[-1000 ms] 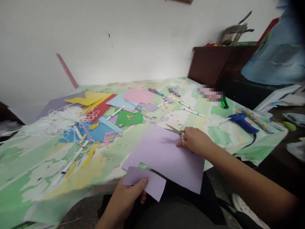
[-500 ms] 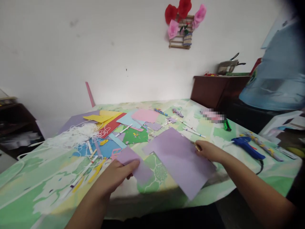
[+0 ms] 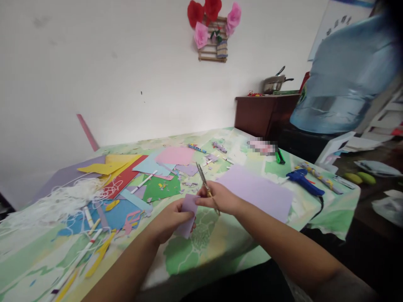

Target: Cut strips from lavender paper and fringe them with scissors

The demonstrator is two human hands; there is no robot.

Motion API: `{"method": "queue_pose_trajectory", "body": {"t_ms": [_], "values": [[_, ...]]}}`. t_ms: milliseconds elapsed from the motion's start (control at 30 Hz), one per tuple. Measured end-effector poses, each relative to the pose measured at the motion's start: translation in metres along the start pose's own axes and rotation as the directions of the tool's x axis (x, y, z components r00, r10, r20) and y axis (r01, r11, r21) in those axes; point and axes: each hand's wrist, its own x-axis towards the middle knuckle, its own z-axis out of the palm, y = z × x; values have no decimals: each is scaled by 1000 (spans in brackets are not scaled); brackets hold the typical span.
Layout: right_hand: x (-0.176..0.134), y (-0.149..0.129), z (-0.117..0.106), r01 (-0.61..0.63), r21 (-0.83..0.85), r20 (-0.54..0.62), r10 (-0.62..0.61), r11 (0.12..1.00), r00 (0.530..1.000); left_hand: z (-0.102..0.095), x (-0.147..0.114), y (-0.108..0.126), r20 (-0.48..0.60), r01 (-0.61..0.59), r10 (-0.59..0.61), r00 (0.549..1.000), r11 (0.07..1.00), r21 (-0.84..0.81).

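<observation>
My left hand (image 3: pixel 170 220) is closed on a small rectangle of purple paper (image 3: pixel 190 203) above the front of the table. My right hand (image 3: pixel 218 198) grips a pair of scissors (image 3: pixel 202 173) with gold-coloured handles, blades pointing up and away. The thumb of that hand also touches the top edge of the small purple piece. Just beyond my right forearm, a large purple sheet (image 3: pixel 258 191) lies flat on the cloth. Purple scraps (image 3: pixel 190 183) are scattered past the scissors.
Coloured sheets, including pink (image 3: pixel 176 155) and green (image 3: pixel 162 188), lie left of centre beside tangled white string (image 3: pixel 59 201). A blue glue gun (image 3: pixel 304 181) and green cutter (image 3: pixel 280 156) are on the right. A water bottle (image 3: pixel 336 88) stands behind them.
The large purple sheet has left my right hand and now lies on the table. My hands have come together at the small piece, with the scissors turned upward. The view has swung right.
</observation>
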Motion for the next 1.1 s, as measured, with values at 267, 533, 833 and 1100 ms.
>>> {"method": "queue_pose_trajectory", "body": {"t_ms": [267, 533, 833, 1100], "values": [[5, 16, 28, -11, 302, 41, -1, 953, 999, 2, 5, -6, 88, 107, -88, 992, 965, -240], [21, 19, 5, -58, -67, 40, 61, 996, 997, -5, 17, -5, -167, -16, -22, 986, 975, -224], [11, 15, 9, 52, -515, 120, 12, 856, 993, -18, 13, -4, -245, -51, 83, 966, 990, 134], [10, 19, 6, 63, -560, 107, -3, 826, 994, -9, 14, -3, -325, -86, 166, 931, 965, 247]]}}
